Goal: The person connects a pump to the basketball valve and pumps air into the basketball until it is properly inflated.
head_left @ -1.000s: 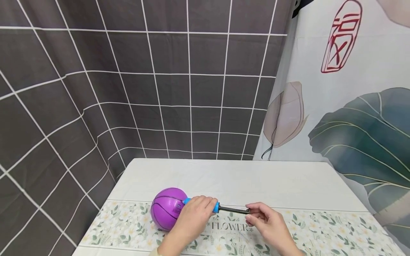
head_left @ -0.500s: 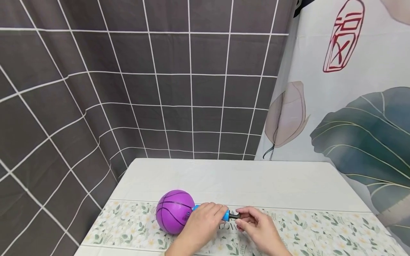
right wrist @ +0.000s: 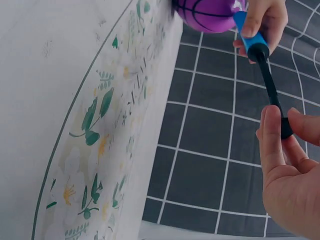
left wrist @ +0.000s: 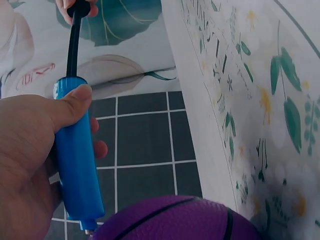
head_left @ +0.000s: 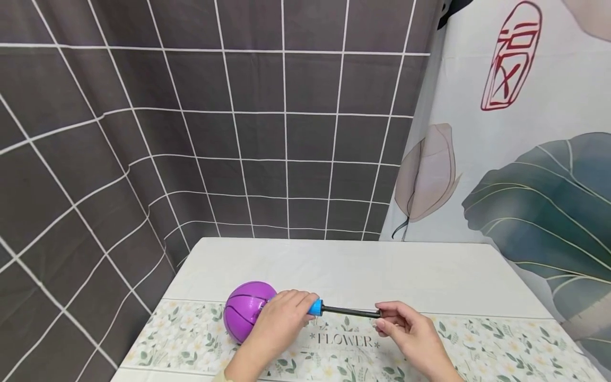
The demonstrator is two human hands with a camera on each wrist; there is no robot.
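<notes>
A purple ball (head_left: 245, 310) with black basketball lines rests on the table at the left of the head view. Its right side meets the tip of a blue hand pump (left wrist: 77, 160). My left hand (head_left: 281, 323) grips the pump's blue barrel, thumb laid along it in the left wrist view. From the barrel a black rod (head_left: 350, 311) sticks out far to the right. At its end, my right hand (head_left: 412, 334) pinches the black handle (right wrist: 286, 128) between thumb and fingers. Where the pump tip enters the ball is partly hidden by my left hand in the head view.
A white table cover (head_left: 353, 270) carries a floral band with the printed word FLOWER (head_left: 345, 340). Behind the table hangs a dark curtain (head_left: 258, 132) with a white grid. On the right is a white curtain (head_left: 468, 159) with leaf prints.
Half a second ago the rod was nearly all inside the barrel. Now my right hand has drawn it out to the right, and the ball and left hand have shifted slightly left.
</notes>
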